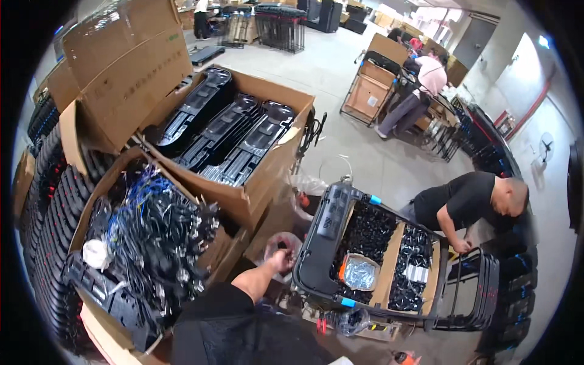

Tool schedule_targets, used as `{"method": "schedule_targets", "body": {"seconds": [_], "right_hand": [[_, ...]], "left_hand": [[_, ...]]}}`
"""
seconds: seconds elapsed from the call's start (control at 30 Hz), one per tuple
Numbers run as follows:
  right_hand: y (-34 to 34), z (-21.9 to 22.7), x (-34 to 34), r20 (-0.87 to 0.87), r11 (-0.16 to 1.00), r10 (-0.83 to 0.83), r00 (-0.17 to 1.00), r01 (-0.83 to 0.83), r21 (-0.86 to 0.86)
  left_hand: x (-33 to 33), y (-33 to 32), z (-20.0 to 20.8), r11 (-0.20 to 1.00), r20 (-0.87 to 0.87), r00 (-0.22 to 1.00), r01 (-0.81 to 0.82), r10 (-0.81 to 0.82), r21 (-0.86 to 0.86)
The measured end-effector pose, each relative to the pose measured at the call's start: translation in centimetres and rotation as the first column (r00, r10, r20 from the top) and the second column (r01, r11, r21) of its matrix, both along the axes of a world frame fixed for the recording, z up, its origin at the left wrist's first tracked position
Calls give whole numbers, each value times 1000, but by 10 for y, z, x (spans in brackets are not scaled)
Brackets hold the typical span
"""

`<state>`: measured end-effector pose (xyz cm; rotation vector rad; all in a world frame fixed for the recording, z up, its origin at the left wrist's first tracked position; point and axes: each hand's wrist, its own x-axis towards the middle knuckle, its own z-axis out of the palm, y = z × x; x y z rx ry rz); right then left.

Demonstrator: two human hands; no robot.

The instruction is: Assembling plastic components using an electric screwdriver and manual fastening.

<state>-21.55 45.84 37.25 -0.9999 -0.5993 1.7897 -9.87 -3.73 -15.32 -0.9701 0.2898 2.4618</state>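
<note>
My left hand (pixel 280 261) reaches out at the middle, at the rim of a clear plastic bag (pixel 292 240) with dark and red bits inside. Its fingers look curled; what they hold, if anything, is too small to make out. At the bottom edge a sliver of my right hand (pixel 413 360) shows around an orange and black tool (pixel 401 356), mostly cut off. Right of my left hand lies a black frame (pixel 313 258) serving as a tray. It holds many small black parts (pixel 368 228), a foil-lined orange container (pixel 360 272) and cardboard dividers (pixel 388 264).
At left, an open carton (pixel 231 228) holds tangled black and blue cables (pixel 158 234). Behind it, a larger carton (pixel 267 182) contains black molded panels (pixel 255 143). A co-worker (pixel 474 204) handles black metal frames (pixel 471 286) at right. Another person (pixel 426 79) bends over farther back.
</note>
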Motion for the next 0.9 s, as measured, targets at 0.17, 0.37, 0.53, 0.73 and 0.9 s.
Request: {"method": "schedule_targets", "body": {"seconds": [0.17,0.37,0.53,0.73,0.9], "right_hand": [[42,-170,300,67,994,-78,995,83,-75],[27,-305,491,144,964,-51,988,86,-253],[-27,-343,500,158,887,-24,987,94,-452],[-49,-358,536,469,902,399,788,-246,-354],[23,-303,581,595,882,390,703,-470,-23]], "left_hand": [[29,-12,85,999,-128,991,34,-33,2],[50,-35,121,984,-237,957,-178,166,-30],[20,-58,143,981,-191,963,-192,188,-3],[-35,-75,175,973,-232,948,-193,219,128],[-70,-74,170,903,-350,888,-141,297,407]]}}
